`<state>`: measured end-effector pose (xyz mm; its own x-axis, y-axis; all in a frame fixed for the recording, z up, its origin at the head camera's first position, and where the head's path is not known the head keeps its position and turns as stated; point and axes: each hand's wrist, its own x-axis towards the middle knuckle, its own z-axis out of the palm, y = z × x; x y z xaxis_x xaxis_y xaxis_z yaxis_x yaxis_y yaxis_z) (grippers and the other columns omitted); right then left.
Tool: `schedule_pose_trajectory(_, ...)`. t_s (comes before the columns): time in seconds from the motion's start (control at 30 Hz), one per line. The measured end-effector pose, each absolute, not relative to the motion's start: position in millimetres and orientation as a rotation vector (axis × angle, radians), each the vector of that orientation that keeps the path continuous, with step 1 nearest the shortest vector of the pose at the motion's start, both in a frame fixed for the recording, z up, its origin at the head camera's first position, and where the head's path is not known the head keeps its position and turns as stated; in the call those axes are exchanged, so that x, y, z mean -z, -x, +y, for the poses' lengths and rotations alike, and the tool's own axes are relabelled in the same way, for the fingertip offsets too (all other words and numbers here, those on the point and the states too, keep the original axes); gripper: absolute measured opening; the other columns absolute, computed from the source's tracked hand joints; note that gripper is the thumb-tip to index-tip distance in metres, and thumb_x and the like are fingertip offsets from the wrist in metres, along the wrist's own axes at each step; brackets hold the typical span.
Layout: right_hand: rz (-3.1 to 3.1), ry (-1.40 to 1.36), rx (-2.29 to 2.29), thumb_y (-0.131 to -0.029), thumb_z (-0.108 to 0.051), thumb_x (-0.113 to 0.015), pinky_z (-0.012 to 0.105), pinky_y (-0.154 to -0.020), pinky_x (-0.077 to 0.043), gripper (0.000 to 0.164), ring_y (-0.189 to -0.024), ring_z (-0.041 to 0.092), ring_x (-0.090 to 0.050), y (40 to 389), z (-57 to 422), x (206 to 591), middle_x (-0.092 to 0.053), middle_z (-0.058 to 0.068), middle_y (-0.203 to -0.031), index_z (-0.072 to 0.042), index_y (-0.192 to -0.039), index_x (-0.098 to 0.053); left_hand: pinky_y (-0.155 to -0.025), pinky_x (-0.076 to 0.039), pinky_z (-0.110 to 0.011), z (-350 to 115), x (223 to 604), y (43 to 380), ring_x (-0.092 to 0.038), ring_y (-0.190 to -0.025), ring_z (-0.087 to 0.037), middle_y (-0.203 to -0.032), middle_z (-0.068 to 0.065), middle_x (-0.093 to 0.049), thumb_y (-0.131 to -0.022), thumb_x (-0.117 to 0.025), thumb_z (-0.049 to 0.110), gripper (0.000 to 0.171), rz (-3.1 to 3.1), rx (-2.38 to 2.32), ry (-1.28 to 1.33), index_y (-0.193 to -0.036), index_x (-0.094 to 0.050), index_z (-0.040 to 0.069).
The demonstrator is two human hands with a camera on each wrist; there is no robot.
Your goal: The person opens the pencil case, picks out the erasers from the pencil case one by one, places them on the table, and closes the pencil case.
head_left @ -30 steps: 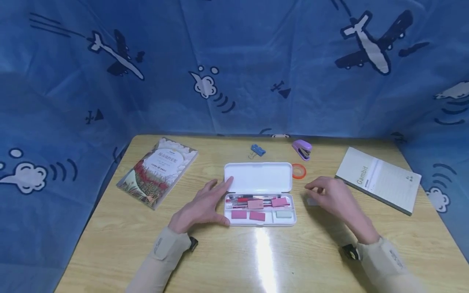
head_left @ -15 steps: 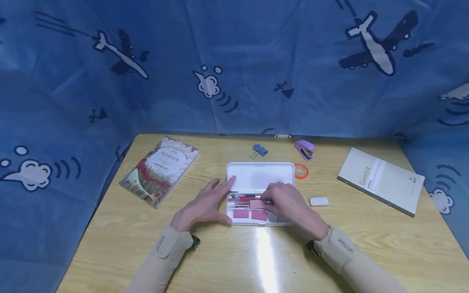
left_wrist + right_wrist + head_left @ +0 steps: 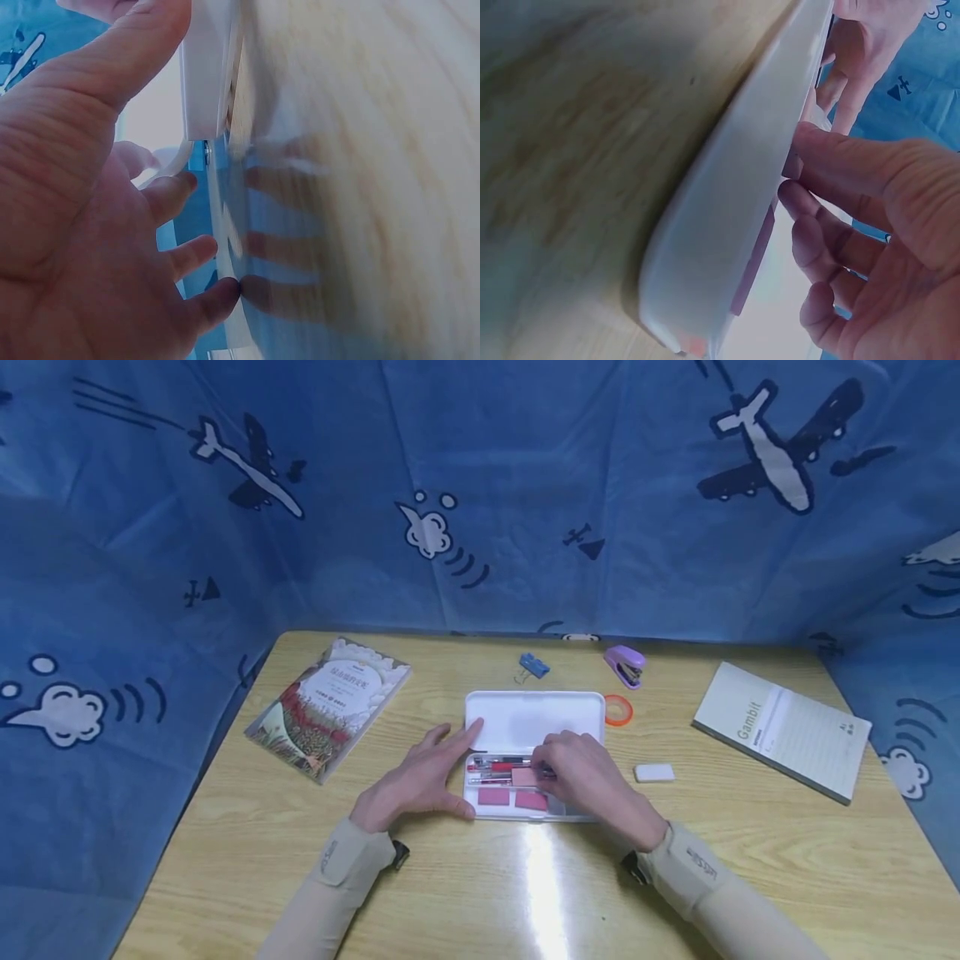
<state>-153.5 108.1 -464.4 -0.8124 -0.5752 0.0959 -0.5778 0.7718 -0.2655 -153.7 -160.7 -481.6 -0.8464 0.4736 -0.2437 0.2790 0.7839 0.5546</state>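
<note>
A white pencil case (image 3: 535,718) lies open on the table, its lid tipped back. Pens (image 3: 502,767) fill its rear section. Pink erasers (image 3: 493,797) sit in the front section. My right hand (image 3: 588,777) reaches into the case, and thumb and forefinger pinch a pink eraser (image 3: 525,777) lying over the pens. In the right wrist view, another pink eraser (image 3: 756,259) shows above the case's rim. My left hand (image 3: 412,785) is spread at the left side of the case, thumb at the front corner and forefinger against the lid. The case's right part is hidden under my right hand.
A white eraser (image 3: 654,772) lies right of the case. Behind are an orange tape roll (image 3: 618,710), a purple stapler (image 3: 626,666) and a blue binder clip (image 3: 534,665). A book (image 3: 330,706) lies left, a notepad (image 3: 783,731) right.
My right hand has let go of the white eraser on the table and moved left into the case, where it now pinches a pink eraser. The left hand has kept its place.
</note>
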Motion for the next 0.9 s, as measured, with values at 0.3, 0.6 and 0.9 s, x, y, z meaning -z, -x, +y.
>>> schedule_pose_trajectory(0.3, -2.979, -0.886, -0.529, -0.077, -0.012, -0.087, 0.030, -0.070, -0.050, 0.016, -0.070, 0.010, -0.057, 151.7, 106.3, 465.6, -0.072, -0.006, -0.078, -0.018, -0.085, -0.075, -0.125, -0.015, -0.064, -160.8, 482.9, 154.6, -0.006, -0.158, -0.038, -0.171, 0.000, -0.020, -0.064, -0.092, 0.052, 0.135, 2.600, -0.737, -0.578, -0.164, -0.004, 0.033)
schedule_pose_trajectory(0.6, -2.987, -0.816, -0.712, -0.078, -0.012, -0.087, 0.028, -0.071, -0.053, 0.015, -0.069, 0.005, -0.058, 151.3, 111.3, 463.7, -0.074, -0.008, -0.079, -0.021, -0.083, -0.076, -0.125, -0.015, -0.065, -161.5, 484.8, 154.0, -0.006, -0.158, -0.038, -0.171, -0.003, -0.020, -0.065, -0.092, 0.052, 0.134, 2.599, -0.744, -0.589, -0.164, -0.004, 0.032)
schedule_pose_trajectory(0.9, -2.952, -0.742, -0.803, -0.078, -0.009, -0.085, 0.027, -0.064, -0.047, 0.014, -0.066, 0.007, -0.054, 153.1, 129.8, 452.2, -0.071, -0.007, -0.074, -0.019, -0.079, -0.075, -0.125, -0.015, -0.065, -162.4, 485.4, 154.3, -0.005, -0.159, -0.038, -0.171, -0.003, -0.019, -0.065, -0.091, 0.052, 0.135, 2.603, -0.736, -0.588, -0.164, -0.003, 0.032)
